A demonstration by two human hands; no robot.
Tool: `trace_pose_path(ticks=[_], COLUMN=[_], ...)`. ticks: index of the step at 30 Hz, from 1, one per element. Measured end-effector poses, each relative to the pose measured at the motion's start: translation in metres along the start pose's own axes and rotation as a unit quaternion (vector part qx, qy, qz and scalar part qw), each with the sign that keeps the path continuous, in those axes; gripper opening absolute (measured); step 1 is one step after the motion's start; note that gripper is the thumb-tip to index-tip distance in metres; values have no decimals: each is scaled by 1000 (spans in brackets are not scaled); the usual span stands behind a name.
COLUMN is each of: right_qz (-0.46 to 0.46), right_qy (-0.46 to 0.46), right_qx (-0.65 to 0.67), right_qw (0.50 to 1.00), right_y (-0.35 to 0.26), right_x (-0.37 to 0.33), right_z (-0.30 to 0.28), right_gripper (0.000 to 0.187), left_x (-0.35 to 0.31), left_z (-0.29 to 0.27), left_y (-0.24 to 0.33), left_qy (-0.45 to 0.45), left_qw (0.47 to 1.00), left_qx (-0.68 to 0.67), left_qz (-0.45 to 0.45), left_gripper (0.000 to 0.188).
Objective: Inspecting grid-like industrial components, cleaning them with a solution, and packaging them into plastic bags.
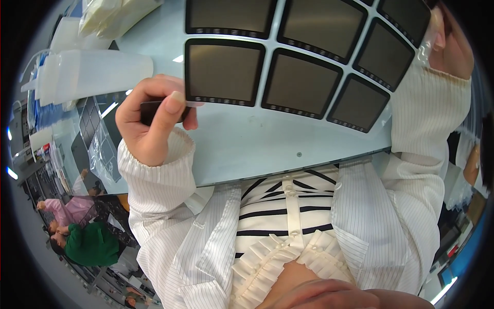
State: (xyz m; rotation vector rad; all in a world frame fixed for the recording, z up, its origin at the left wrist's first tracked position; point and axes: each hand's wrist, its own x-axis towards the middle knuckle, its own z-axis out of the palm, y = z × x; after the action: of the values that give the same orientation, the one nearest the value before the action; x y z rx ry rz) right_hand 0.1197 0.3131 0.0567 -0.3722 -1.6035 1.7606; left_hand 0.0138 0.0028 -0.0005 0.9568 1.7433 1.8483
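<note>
A clear sheet bearing rows of dark rectangular panels with black borders (224, 72) spans the upper middle, above the table. Between the thumb and curled fingers of my left hand (146, 116) is a small dark flat piece (150, 111), partly covered, so its exact kind does not show. That hand's thumb lies right beside the sheet's lower left corner. At the sheet's right edge, my right hand (453, 49) is closed on the clear margin (424, 53); some of its fingers are out of sight.
Below the sheet lies a pale glass-like tabletop (247, 139), its front edge close to my body. Stacked translucent white sleeves (98, 74) and a yellowish plastic-wrapped bundle (116, 15) are at the left. A panelled sheet in clear wrap (100, 136) lies lower there. People sit farther off.
</note>
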Motion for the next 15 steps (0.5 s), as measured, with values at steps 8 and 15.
trace_pose_path(ticks=[8,15], right_qz=[-81,-79], right_qy=[-37,-26], right_qx=[-53,-21], right_qw=[995,996], right_y=[4,4], right_x=[15,12], right_z=[-25,-23], right_gripper=[29,24], left_x=[2,2], left_z=[-2,-6], left_y=[-1,-4], left_qy=[27,36], left_qw=[999,998], left_qx=[22,42], left_qz=[18,15], left_gripper=[14,15])
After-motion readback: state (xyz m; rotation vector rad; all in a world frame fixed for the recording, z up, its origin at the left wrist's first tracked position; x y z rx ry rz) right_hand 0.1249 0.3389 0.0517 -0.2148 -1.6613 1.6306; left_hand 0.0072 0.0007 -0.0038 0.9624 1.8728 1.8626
